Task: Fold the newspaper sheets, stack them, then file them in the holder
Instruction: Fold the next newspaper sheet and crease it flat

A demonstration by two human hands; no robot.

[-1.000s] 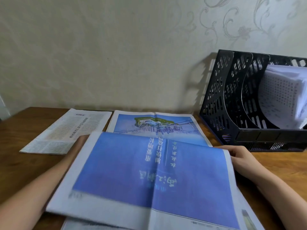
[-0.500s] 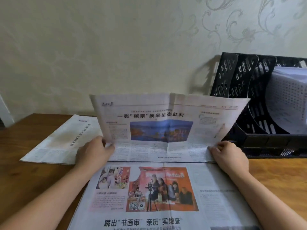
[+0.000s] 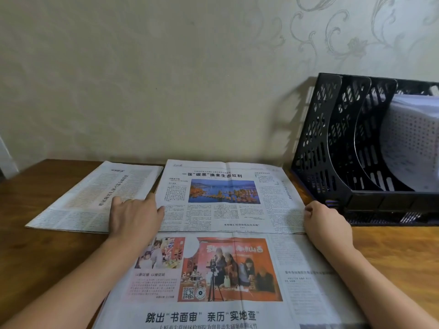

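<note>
A large newspaper sheet (image 3: 213, 217) lies spread open and flat on the wooden table (image 3: 47, 257), with a crease across its middle. My left hand (image 3: 135, 217) rests at the sheet's left edge, fingers spread and mostly straight, partly over a folded newspaper (image 3: 90, 198) lying to the left. My right hand (image 3: 325, 222) is at the sheet's right edge with its fingers curled on the paper's border. The black perforated file holder (image 3: 332, 138) stands at the back right, beside the sheet.
White papers (image 3: 411, 138) fill the holder's right compartment; its two left slots show nothing inside. A patterned wall rises directly behind the table. Bare wood shows at the front left and to the right of my right arm.
The blue page was turned over, and the sheet's far half, held upright half a second ago, now lies flat on the table. My left hand has loosened its grip and spread out.
</note>
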